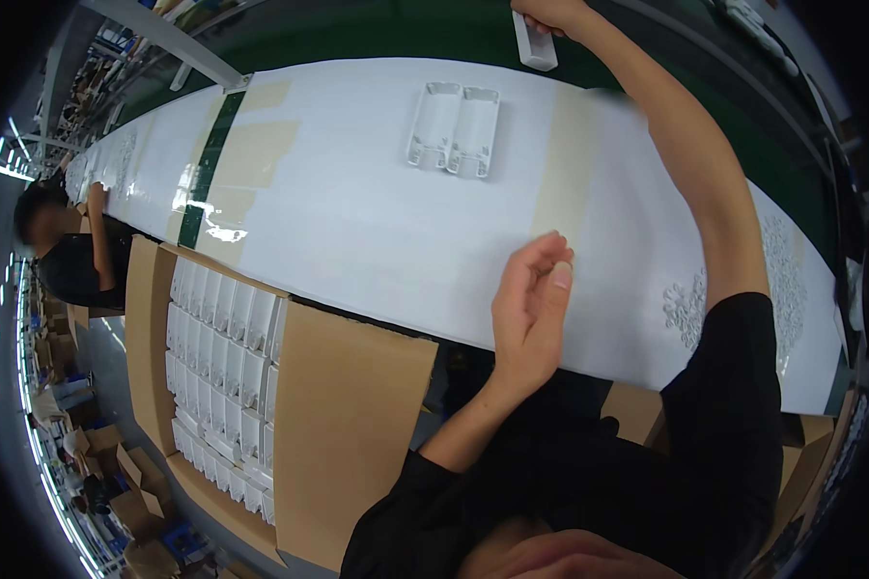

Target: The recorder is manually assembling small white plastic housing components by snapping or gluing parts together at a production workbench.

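My right arm reaches to the far side of the table, where my right hand (pixel 553 13) grips one end of a narrow white plastic housing (pixel 536 48). That housing is over the green surface (pixel 377 39) beyond the table's far edge. Loosely curled, my left hand (pixel 531 314) hovers above the near part of the white tabletop (pixel 377 232), with no object visible in it. Two open white plastic housings (pixel 436 125) lie side by side near the far edge, their hollow sides up and small fittings visible inside.
Left of me, an open cardboard box (pixel 348 425) holds rows of white housings (pixel 222 357). Small clear parts (pixel 686 309) lie heaped on the table at the right. A metal post (pixel 164 39) rises at the far left. Another person (pixel 77 246) works farther along the table.
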{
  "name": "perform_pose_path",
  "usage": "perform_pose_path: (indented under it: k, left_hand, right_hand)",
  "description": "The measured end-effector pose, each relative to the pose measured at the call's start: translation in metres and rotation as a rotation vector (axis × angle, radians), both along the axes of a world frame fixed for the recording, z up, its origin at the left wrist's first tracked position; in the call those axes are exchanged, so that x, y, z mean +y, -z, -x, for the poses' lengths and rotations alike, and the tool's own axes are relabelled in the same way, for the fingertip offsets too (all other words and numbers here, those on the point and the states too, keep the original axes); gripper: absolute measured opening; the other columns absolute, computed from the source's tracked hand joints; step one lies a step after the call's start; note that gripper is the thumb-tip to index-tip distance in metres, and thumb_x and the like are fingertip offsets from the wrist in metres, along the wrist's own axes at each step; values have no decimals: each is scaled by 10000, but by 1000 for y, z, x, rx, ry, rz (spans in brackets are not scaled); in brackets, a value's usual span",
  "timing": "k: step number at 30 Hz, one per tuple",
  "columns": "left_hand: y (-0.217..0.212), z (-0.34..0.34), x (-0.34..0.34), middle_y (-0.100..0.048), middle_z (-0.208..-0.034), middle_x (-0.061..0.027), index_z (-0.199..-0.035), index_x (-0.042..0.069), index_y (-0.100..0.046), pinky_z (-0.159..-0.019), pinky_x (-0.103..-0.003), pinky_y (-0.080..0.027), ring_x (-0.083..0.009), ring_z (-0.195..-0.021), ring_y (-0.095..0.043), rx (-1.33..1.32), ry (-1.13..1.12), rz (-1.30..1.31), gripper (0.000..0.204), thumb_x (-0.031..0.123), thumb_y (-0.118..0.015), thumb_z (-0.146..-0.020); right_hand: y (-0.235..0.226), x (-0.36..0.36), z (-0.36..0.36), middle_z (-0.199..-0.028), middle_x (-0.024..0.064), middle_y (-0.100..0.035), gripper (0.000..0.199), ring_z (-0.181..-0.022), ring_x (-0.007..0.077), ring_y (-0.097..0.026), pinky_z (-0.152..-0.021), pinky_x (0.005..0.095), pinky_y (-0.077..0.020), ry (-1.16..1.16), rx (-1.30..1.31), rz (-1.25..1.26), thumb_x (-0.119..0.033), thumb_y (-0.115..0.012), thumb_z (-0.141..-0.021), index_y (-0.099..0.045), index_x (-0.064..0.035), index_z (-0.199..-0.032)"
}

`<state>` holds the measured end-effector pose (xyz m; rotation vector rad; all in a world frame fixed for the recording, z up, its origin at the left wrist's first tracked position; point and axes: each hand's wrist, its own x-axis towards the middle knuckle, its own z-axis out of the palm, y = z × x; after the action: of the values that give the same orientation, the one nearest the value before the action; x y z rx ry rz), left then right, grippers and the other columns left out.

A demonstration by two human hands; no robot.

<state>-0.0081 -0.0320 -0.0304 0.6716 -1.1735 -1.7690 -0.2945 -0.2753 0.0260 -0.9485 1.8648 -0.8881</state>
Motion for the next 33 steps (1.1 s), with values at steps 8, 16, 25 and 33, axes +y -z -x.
perform_pose_path:
  k: [8,16,25,33]
  left_hand:
    - [1,-28,-15,-591,-1136,-105,-1257,-10,-541,-926,-310,-465,-192,-1011,-574,-56,-6,116,286,17,-527,-973]
    - [21,-8,2,-571,-980,-67,-1043,22,-545,-709,-286,-455,-166,-795,-520,101,-184,177,138,-18,-557,-911]
    - [20,-12,4,-588,-912,-67,-980,13,-575,-694,-291,-455,-181,-765,-518,15,-202,212,81,-10,-555,-906]
    - [42,-6,-1,-600,-917,-57,-1024,17,-620,-702,-288,-452,-165,-751,-522,-55,-247,338,154,-13,-591,-876]
  right_hand:
    - [39,-41,-65,-876,132,-672,477,-682,218,-600,-638,331,-503,-366,655,364,-413,-649,-882,-657,8,-1107]
    - [34,52,-125,-1139,130,-559,624,-948,294,-535,-894,337,-444,-870,712,621,113,-449,-716,-529,-63,-1310]
    - [15,95,-136,-1005,105,-522,306,-749,246,-470,-706,318,-424,-925,792,498,173,-493,-743,-530,5,-996]
    - [38,136,-88,-808,114,-518,139,-677,278,-465,-645,377,-398,-903,802,608,50,-562,-730,-519,-15,-845]
